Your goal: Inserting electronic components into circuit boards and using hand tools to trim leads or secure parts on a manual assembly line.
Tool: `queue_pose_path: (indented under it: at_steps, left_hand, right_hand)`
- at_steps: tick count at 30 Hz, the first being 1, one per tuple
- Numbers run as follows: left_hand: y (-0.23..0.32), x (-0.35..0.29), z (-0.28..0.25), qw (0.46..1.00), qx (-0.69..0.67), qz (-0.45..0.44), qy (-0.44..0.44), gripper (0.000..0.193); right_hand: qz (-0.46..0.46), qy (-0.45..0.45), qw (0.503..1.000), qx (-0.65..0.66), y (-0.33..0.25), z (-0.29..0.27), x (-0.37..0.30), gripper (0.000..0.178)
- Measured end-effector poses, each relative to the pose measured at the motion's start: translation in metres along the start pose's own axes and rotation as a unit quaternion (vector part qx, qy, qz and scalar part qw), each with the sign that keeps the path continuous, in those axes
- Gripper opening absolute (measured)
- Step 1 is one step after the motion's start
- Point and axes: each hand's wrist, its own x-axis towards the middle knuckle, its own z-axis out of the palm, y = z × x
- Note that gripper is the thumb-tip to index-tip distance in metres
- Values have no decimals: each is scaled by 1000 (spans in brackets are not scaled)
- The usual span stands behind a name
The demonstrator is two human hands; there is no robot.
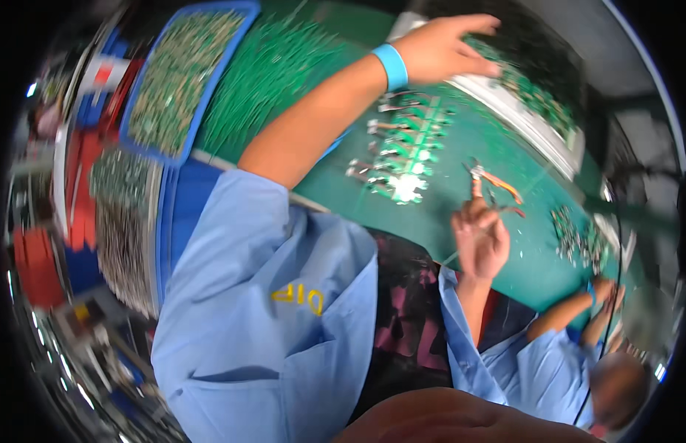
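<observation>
My left hand [437, 50] reaches over the far white tray [505, 111], fingers apart. Beneath and beside it are green circuit boards [538, 96]. My right hand [479, 240] is over the green table, index finger stretched toward orange-handled pliers [500, 184] and the other fingers curled. The index fingertip overlaps the pliers' head; whether they are gripped is unclear. A thin pale strand shows beside this hand, and what the curled fingers hold is hidden. Between my arms lies a row of small green boards [409, 144] with short leads, one shining brightly.
Green wires [272, 70] are heaped at the far left, next to a blue-rimmed bin [186, 140] of small parts. Bundled grey wires [125, 258] stand left. Small parts [568, 232] lie in a pile at right, near a co-worker's arm [561, 314].
</observation>
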Motion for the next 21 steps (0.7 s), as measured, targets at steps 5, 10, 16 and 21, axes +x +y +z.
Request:
queue_pose_path:
  at_steps: [5,10,16,21]
  left_hand:
    - [83,-206,-72,966,-243,61,62,80]
    - [85,-425,-160,869,-302,155,359,48]
    - [14,-399,-121,798,-37,-175,576,33]
    - [-67,-301,-111,850,346,-227,326,108]
  right_hand:
    - [65,-69,994,-60,7,-6,8,36]
    - [257,-124,941,-182,16,65,58,35]
    - [213,-274,808,-476,105,180,149,46]
    - [73,-307,766,-560,106,180,130,34]
